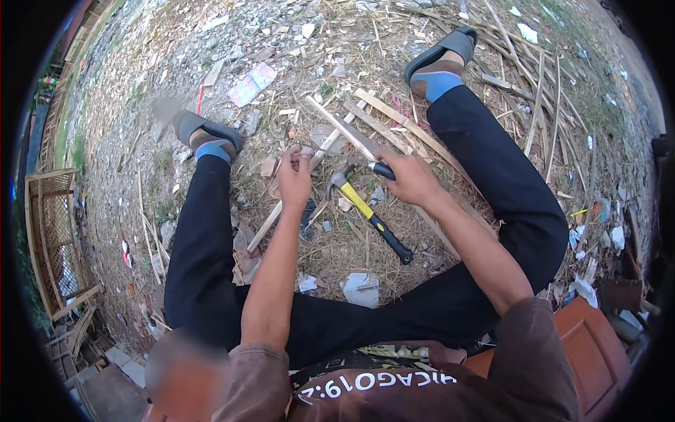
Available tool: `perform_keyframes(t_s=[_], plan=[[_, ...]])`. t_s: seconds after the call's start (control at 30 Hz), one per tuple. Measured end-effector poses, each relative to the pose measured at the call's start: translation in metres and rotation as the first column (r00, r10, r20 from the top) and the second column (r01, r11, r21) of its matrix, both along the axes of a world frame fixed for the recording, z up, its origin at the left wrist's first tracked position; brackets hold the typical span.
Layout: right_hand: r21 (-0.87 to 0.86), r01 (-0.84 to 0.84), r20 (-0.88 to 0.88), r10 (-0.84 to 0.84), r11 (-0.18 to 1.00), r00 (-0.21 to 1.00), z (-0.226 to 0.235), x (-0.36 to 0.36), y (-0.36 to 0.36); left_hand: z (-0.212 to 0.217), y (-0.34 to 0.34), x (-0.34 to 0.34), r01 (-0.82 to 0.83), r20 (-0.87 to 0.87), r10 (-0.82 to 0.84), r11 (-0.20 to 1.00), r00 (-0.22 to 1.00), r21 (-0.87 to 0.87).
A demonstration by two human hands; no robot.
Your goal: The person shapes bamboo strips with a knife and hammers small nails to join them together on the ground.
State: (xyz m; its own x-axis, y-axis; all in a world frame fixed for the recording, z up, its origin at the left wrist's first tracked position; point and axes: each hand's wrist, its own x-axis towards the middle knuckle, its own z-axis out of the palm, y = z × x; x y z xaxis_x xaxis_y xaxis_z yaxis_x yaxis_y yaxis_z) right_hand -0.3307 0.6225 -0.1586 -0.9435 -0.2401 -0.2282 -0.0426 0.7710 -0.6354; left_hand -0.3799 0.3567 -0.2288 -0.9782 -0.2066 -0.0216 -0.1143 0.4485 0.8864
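Observation:
My left hand (295, 174) is closed, its fingers pinched at a thin pale wooden strip (264, 230) that slants from lower left to upper right across the ground. My right hand (410, 180) grips the black handle of a large knife (360, 141). The blade points up and left, crossing over the strip or lying against it; which of the two I cannot tell. Between my forearms a claw hammer (365, 209) with a yellow and black handle lies on the dry grass, its head close to both hands.
Several wooden slats (415, 130) lie beyond my right hand, with more long strips (541, 105) by my right foot. Paper scraps (361, 289) and rubble litter the ground between my spread legs. A wooden lattice frame (55, 239) stands at far left. A reddish-brown panel (594, 352) is at lower right.

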Motion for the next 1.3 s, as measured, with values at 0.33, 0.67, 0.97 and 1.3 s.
perform_keyframes(t_s=[0.33, 0.67, 0.97, 1.3], plan=[[0.349, 0.088, -0.269, 0.010, 0.933, 0.963, -0.016, 0.034, -0.022, 0.052, 0.029, -0.089, 0.196, 0.331, -0.071, 0.911, 0.941, -0.362], [0.139, 0.098, -0.069, -0.089, 0.985, 0.994, 0.029, 0.064, -0.019, -0.002, 0.018, -0.113, 0.135, 0.537, -0.179, 0.983, 0.824, 0.120], [-0.217, 0.471, -0.010, -0.484, 0.855, 0.875, 0.064, 0.078, 0.053, 0.018, 0.016, -0.101, 0.360, 0.531, -0.308, 0.933, 0.790, 0.005], [-0.313, 0.659, 0.096, -0.668, 0.684, 0.738, 0.067, 0.069, 0.069, -0.008, 0.018, -0.086, 0.279, 0.429, -0.236, 0.960, 0.872, -0.039]])
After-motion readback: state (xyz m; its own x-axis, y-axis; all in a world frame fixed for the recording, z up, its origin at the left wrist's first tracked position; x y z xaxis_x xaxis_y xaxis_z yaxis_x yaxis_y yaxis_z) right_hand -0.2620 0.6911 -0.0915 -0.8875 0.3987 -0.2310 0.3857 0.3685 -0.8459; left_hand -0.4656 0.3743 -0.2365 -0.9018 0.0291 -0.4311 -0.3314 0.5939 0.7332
